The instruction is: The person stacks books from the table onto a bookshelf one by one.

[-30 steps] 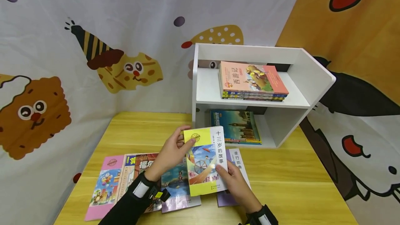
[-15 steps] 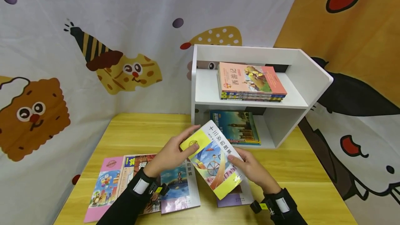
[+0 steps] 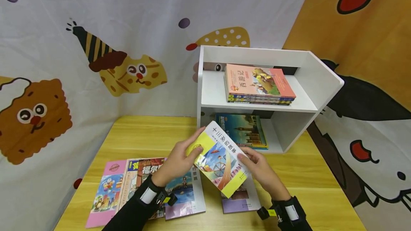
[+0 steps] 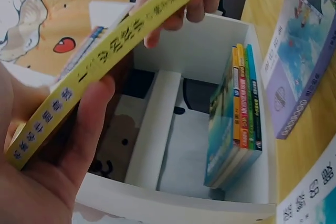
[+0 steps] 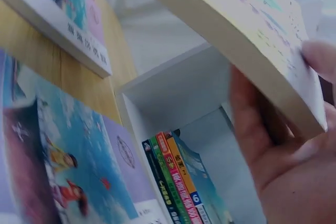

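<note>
A yellow-and-white paperback book (image 3: 213,174) is held tilted between both hands above the table, its cover facing up. My left hand (image 3: 178,161) grips its upper left edge, thumb on the cover and fingers beneath. At the opposite edge my right hand (image 3: 266,174) pinches it, thumb on top. The left wrist view shows the book's yellow spine (image 4: 121,45); the right wrist view shows its page edges (image 5: 231,51). Partly covered by the held book, a purple book (image 3: 236,208) lies on the table. Left of it lies a blue-covered book (image 3: 183,197).
Behind the hands stands a white two-tier shelf (image 3: 324,77). A stack of books with a pink cover on top (image 3: 253,81) lies on its upper tier, and another stack (image 3: 245,131) below. Overlapping books, including a pink one (image 3: 106,195), lie at the table's left.
The held book has turned from nearly upright to a slant, its top leaning left. My right hand has shifted right and slightly up with its edge; my left hand keeps its grip.
</note>
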Tool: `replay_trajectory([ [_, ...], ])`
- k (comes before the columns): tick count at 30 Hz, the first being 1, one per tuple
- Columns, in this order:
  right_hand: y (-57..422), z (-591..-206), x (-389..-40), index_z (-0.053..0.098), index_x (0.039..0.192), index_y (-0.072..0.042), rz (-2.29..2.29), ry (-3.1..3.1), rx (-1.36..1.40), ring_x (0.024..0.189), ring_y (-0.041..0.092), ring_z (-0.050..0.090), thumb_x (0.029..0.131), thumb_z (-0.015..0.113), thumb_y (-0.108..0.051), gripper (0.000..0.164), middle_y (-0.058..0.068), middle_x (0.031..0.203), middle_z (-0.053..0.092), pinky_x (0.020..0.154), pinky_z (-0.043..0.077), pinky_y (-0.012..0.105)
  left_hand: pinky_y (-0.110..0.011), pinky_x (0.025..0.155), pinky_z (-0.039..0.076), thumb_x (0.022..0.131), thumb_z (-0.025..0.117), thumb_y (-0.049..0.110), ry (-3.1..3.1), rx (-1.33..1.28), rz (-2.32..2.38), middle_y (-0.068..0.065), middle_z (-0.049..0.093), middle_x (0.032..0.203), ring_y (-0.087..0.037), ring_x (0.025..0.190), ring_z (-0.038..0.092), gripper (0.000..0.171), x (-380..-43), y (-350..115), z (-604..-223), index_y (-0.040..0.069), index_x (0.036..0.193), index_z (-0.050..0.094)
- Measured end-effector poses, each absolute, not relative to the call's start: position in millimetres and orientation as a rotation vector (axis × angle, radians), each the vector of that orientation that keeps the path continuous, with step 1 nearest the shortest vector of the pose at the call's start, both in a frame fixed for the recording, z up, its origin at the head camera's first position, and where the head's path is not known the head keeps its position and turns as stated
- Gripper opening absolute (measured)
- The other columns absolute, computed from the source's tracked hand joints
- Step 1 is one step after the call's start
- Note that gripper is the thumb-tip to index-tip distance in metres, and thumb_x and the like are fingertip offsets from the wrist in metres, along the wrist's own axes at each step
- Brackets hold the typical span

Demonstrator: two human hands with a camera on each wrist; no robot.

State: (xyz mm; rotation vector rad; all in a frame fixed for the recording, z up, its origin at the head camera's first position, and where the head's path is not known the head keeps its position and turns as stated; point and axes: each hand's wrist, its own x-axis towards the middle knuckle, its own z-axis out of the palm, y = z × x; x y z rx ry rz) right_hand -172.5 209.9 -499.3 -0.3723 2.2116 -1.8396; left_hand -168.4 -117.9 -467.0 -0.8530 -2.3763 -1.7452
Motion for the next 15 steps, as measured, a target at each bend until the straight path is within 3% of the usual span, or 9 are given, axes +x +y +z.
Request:
replay_trajectory([
  [1, 210, -501, -171, 0.054, 0.159, -0.004, -1.902, 2.225, -0.329, 0.092, 0.019, 0.08, 0.117, 0.058, -0.028, 0.048, -0.001, 0.115, 0.081, 0.082, 0.067, 0.032, -0.028, 0.097, 0.064, 0.117, 0.057, 0.022, -2.355, -0.841, -1.736, -0.009, 0.055, 0.168, -0.01, 0.098, 0.077, 0.066, -167, -118, -465, 0.033, 0.176, 0.03],
  [6, 208, -503, -159, 0.03, 0.173, -0.019, -2.195, 2.238, -0.225, 0.099, 0.014, 0.078, 0.117, 0.058, -0.022, 0.062, -0.005, 0.128, 0.076, 0.087, 0.067, 0.029, -0.025, 0.091, 0.064, 0.117, 0.057, 0.016, -2.231, -0.702, -1.723, -0.007, 0.046, 0.175, -0.02, 0.111, 0.077, 0.067, -160, -114, -454, 0.024, 0.177, 0.029],
  [7, 207, -502, -157, 0.025, 0.175, -0.022, -2.234, 2.234, -0.232, 0.098, 0.014, 0.078, 0.117, 0.057, -0.02, 0.066, -0.004, 0.13, 0.075, 0.086, 0.067, 0.029, -0.023, 0.085, 0.064, 0.117, 0.056, 0.015, -2.205, -0.671, -1.733, -0.006, 0.043, 0.177, -0.022, 0.107, 0.077, 0.067, -158, -113, -451, 0.025, 0.177, 0.028],
  [9, 202, -502, -151, 0.016, 0.177, -0.028, -2.307, 2.201, -0.262, 0.1, 0.014, 0.078, 0.117, 0.055, -0.015, 0.073, -0.002, 0.136, 0.072, 0.084, 0.067, 0.03, -0.022, 0.08, 0.063, 0.117, 0.055, 0.015, -2.161, -0.616, -1.755, -0.004, 0.038, 0.18, -0.026, 0.123, 0.073, 0.068, -156, -110, -447, 0.027, 0.177, 0.026],
  [11, 197, -503, -146, 0.01, 0.178, -0.033, -2.356, 2.169, -0.303, 0.099, 0.015, 0.078, 0.117, 0.053, -0.012, 0.077, -0.002, 0.141, 0.07, 0.08, 0.068, 0.032, -0.022, 0.075, 0.061, 0.117, 0.054, 0.015, -2.126, -0.579, -1.762, -0.003, 0.036, 0.18, -0.029, 0.127, 0.071, 0.069, -154, -107, -445, 0.029, 0.178, 0.024],
  [13, 191, -504, -141, 0.005, 0.178, -0.037, -2.373, 2.129, -0.368, 0.095, 0.017, 0.08, 0.118, 0.05, -0.011, 0.079, -0.002, 0.142, 0.07, 0.075, 0.069, 0.035, -0.022, 0.082, 0.061, 0.118, 0.054, 0.016, -2.101, -0.545, -1.786, -0.001, 0.035, 0.181, -0.029, 0.137, 0.067, 0.069, -152, -104, -445, 0.032, 0.177, 0.023],
  [15, 185, -507, -137, -0.001, 0.178, -0.04, -2.367, 2.071, -0.455, 0.09, 0.019, 0.081, 0.12, 0.045, -0.015, 0.078, 0.0, 0.137, 0.073, 0.072, 0.069, 0.04, -0.023, 0.104, 0.059, 0.118, 0.054, 0.018, -2.075, -0.507, -1.835, 0.0, 0.033, 0.182, -0.026, 0.155, 0.054, 0.069, -150, -98, -447, 0.033, 0.177, 0.023],
])
